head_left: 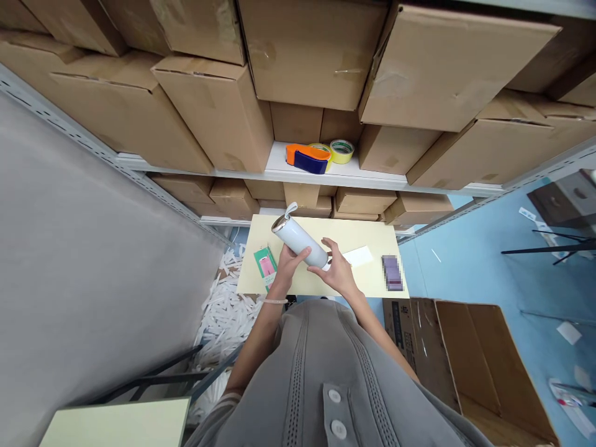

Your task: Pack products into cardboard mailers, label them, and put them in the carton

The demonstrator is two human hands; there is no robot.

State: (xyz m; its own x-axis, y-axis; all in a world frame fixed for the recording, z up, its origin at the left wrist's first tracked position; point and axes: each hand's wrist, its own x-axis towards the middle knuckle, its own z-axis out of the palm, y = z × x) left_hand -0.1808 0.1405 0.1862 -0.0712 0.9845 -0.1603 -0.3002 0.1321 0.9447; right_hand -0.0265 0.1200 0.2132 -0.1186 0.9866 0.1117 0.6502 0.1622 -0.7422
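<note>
Both my hands hold a white cylindrical bottle tilted above a small pale yellow table. Its metal-rimmed top with a white loop points up and to the left. My left hand wraps round the middle of the bottle from below. My right hand grips its lower end, fingers closed around it. A green and pink packet lies on the table just left of my left hand. A white card lies right of my right hand, with a purple object further right.
Metal shelves stacked with cardboard boxes stand behind the table. An orange and blue tape dispenser and yellow tape rolls rest on one shelf. White paper strips litter the floor at left. An open cardboard box stands at right.
</note>
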